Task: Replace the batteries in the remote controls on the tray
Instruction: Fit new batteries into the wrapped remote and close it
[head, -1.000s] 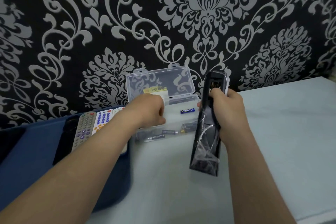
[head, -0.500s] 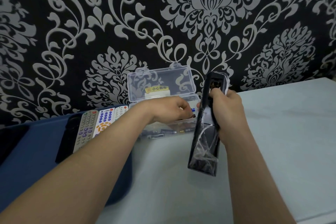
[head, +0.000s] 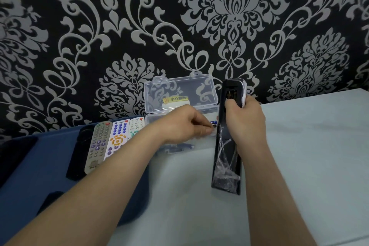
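the black remote (head: pixel 226 162) is held nearly upright above the tabletop (head: pixel 309 156), back side facing us, its battery compartment (head: pixel 231 95) open at the top. the right hand (head: pixel 246 124) grips it round the upper half. just beside it the left hand (head: pixel 185 124) reaches into the clear plastic box (head: pixel 179 94), fingertips pinching a small blue battery (head: pixel 213 123). loose batteries (head: pixel 179 148) lie in the box. further left, a grey remote (head: pixel 97 146) and a white remote (head: pixel 116 138) lie side by side on the blue tray (head: pixel 40 166).

Remotes (head: pixel 117 140) are lying on the tray (head: pixel 40 175) at left; the box (head: pixel 179 90), seemingly holding batteries (head: pixel 179 147), is sitting between it and a held remote (head: pixel 227 166).
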Tool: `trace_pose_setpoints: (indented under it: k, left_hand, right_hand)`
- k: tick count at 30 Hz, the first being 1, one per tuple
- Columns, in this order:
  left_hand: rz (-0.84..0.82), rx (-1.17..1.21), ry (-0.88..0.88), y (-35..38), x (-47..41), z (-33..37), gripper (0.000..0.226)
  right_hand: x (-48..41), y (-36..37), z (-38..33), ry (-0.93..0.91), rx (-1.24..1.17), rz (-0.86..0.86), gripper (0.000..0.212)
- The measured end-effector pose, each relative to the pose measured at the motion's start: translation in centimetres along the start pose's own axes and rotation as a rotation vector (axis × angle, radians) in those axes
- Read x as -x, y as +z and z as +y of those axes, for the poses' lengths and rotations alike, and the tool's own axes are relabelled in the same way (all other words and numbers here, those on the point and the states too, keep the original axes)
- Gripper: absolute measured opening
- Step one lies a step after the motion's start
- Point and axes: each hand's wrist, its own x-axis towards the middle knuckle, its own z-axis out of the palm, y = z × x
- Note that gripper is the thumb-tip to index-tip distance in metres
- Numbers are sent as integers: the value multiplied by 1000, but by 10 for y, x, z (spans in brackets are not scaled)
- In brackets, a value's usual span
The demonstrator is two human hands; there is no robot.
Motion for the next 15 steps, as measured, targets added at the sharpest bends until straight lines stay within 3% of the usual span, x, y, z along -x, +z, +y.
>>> trace_pose_setpoints:
  k: [3,6,10,15]
  left_hand:
    - [193,135,50,4,11,4,17]
    - [328,547,-3,2,29,7,19]
    - [393,1093,-44,-12,64,2,17]
    - [540,1448,-78,-27,105,-19,25]
  right_hand:
    - [4,1,-5,-17,-36,-13,12]
    - [12,3,-15,-11,-164,-98,11]
    - [27,12,-37,139,-482,-452,19]
    - [53,45,-49,248,-562,-740,34]
